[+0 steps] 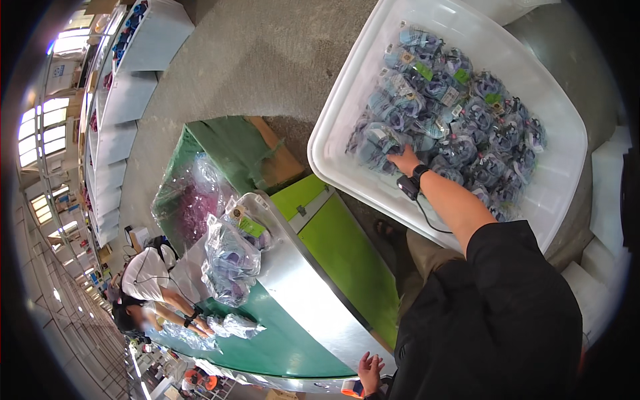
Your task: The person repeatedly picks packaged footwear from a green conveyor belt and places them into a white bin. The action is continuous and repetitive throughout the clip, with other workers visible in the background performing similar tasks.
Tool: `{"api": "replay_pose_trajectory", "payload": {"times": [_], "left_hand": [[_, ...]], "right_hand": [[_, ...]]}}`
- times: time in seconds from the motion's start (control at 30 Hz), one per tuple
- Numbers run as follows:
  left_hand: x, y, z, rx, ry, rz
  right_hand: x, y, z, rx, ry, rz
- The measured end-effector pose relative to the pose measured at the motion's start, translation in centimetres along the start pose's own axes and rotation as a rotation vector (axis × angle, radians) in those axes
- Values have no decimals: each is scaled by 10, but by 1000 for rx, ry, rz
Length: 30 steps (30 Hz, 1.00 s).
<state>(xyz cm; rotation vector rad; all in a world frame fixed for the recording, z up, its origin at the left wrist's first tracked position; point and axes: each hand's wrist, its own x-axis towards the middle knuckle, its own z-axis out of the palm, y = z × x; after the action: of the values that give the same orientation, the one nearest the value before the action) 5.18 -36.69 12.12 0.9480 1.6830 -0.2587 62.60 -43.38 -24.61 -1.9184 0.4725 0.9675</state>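
In the upper right of the frame, the right hand (403, 160) is reached into a large white plastic tub (333, 127) and closed on one clear-bagged bluish packet (380, 141) at the left edge of the heap of like packets (467, 127). At the bottom centre, the left hand (369, 371) is rested with fingers spread on the edge of the green-topped metal table (300, 287). A co-worker (150, 280) is seen at lower left.

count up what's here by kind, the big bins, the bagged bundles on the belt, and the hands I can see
White bin of packed bundles: 1
Clear bags stacked on the belt's metal edge: 1 pile, bags inside too bunched to count
Bags lying on the green belt: 2 visible
My hands: 2, right hand in the bin, left hand on the belt edge
Total: 6
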Motion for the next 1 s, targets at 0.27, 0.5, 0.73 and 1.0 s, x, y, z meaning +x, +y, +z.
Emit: {"api": "replay_pose_trajectory", "payload": {"times": [0.27, 0.5, 0.73, 1.0], "left_hand": [[4, -12, 11, -54, 6, -16], [1, -2, 20, -40, 1, -36], [11, 0, 11, 139, -85, -5], [42, -44, -26, 488, -128, 270]], "right_hand": [[-29, -33, 25, 161, -44, -127], [-39, -55, 5, -446, 223, -604], [-34, -65, 9, -956, -65, -996], [27, -69, 51, -1359, -145, -699]]}}
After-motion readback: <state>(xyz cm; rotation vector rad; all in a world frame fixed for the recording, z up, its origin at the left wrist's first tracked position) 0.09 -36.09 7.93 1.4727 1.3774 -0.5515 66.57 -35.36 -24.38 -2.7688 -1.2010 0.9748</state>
